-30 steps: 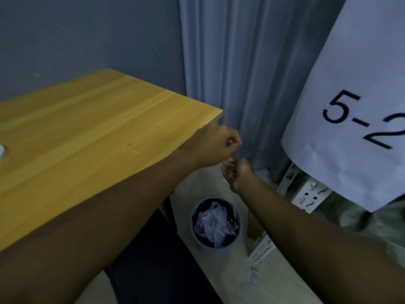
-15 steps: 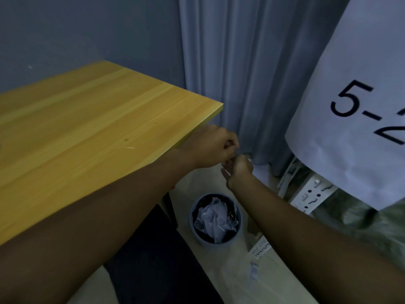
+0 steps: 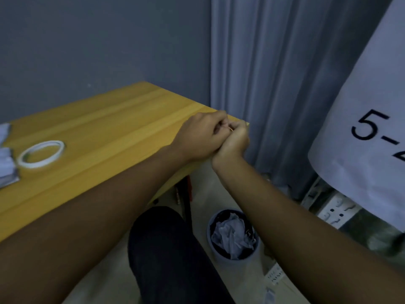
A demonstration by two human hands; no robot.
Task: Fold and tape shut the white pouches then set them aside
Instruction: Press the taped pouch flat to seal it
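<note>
Both my hands meet over the right corner of the wooden table. My left hand and my right hand have curled fingers pressed against each other. A thin pale strip shows pinched between their fingertips; what it is I cannot tell. A white tape roll lies flat on the table at the left. White pouches lie stacked at the left edge, cut off by the frame.
Below the table corner stands a grey waste bin holding crumpled white paper. My knee in dark trousers is beside it. A grey curtain, a large white sheet marked "5-" and a power strip fill the right.
My hands have risen from above the bin to the table corner and closed against each other. The view swung left, bringing the tape roll and pouches into sight.
</note>
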